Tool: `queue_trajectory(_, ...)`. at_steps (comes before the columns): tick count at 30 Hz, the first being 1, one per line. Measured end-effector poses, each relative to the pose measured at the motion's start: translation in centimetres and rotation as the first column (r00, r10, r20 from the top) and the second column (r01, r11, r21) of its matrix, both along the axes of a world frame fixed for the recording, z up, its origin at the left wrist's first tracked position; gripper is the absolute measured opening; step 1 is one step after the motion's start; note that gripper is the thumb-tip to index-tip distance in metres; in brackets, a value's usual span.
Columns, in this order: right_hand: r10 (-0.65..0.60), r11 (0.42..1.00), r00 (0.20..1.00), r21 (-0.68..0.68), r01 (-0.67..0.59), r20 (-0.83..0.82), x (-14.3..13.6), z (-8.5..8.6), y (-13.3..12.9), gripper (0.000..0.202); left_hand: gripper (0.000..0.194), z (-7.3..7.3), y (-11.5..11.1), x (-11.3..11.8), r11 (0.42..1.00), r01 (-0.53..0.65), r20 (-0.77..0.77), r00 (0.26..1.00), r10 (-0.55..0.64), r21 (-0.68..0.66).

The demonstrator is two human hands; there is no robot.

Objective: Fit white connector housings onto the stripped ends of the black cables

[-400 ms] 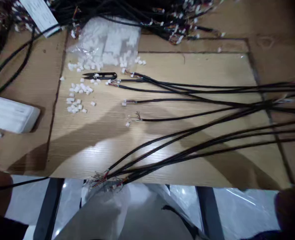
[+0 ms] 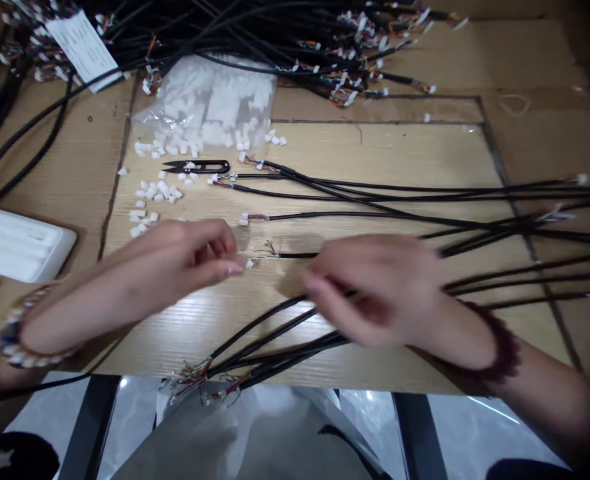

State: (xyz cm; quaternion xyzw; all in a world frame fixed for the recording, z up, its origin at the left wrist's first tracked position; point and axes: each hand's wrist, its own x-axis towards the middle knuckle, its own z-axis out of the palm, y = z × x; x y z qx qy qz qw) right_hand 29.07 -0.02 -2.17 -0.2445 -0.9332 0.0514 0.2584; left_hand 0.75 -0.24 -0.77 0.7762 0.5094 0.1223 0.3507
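Observation:
My left hand [image 2: 189,257] hovers over the board, thumb and curled index finger apart with nothing between them. Just beyond its thumb tip lies a small white connector [image 2: 249,264] on the wire end of a black cable [image 2: 295,255]. Other thin wires of that cable fan out loose. Over the cable's sheath is my right hand [image 2: 375,287], smeared by motion, its fingers curled; whether they touch or grip the cable I cannot tell. More black cables [image 2: 259,327] pass beneath the right hand, their stripped ends at the front edge.
Behind the hands lie cables with connectors [image 2: 325,213], black thread snips [image 2: 199,166] and loose white connector housings [image 2: 159,191]. Farther back are a clear bag of housings [image 2: 215,100] and a heap of black cables [image 2: 255,33]. A white box-shaped object [image 2: 22,243] sits left.
Both hands have come into view from the sides and now hang over the middle of the board. The view has shifted slightly; the cables appear to lie as before.

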Motion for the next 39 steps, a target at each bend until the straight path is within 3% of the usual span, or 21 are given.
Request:
queue_trajectory(3,0.054,0.997,0.998,0.062,-0.053,-0.017,-1.4,-1.9,0.1,0.031,0.025,-2.0,-0.6,1.9,0.998,0.062,-0.008,0.998,-0.062,0.016)
queue_trajectory(5,0.052,0.991,0.998,0.122,-0.049,-0.026,-2.0,-3.0,0.0,0.023,0.021,-2.7,-0.9,2.5,0.995,0.066,0.045,0.997,-0.07,0.075)
queue_trajectory(7,0.034,0.992,0.999,0.121,-0.029,-0.038,-2.2,-3.6,-0.1,0.02,0.018,-3.1,-1.1,2.6,0.997,0.052,0.129,0.99,-0.059,0.052)
queue_trajectory(10,0.029,0.999,0.996,0.034,-0.026,-0.088,-2.1,-3.8,-0.3,0.02,0.014,-3.4,-1.3,2.5,0.978,0.014,0.282,0.958,0.046,-0.209)
queue_trajectory(13,0.042,0.992,0.988,-0.114,-0.06,-0.149,-2.1,-3.8,-0.7,0.019,0.011,-3.7,-1.5,2.8,0.869,0.028,0.387,0.902,0.191,-0.494)
queue_trajectory(16,0.025,0.968,0.981,-0.24,-0.072,-0.194,-2.2,-3.8,-1.0,0.016,0.013,-3.7,-1.5,3.3,0.798,0.058,0.429,0.865,0.26,-0.6)
queue_trajectory(21,-0.01,0.921,0.974,-0.382,-0.079,-0.224,-2.2,-3.7,-1.3,0.013,0.014,-3.7,-2.0,3.5,0.81,0.061,0.414,0.88,0.232,-0.584)
queue_trajectory(26,-0.012,0.905,0.967,-0.413,-0.097,-0.255,-2.0,-3.6,-1.3,0.011,0.009,-3.8,-2.7,3.5,0.828,0.056,0.412,0.885,0.218,-0.558)
queue_trajectory(32,0.001,0.928,0.967,-0.36,-0.096,-0.255,-2.0,-4.1,-1.1,0.006,0.008,-3.5,-2.2,3.4,0.802,0.092,0.444,0.866,0.228,-0.591)
queue_trajectory(39,0.013,0.977,0.969,-0.205,-0.065,-0.246,-2.0,-4.4,-1.3,0.009,0.014,-3.4,-2.7,3.6,0.843,0.049,0.426,0.878,0.22,-0.535)
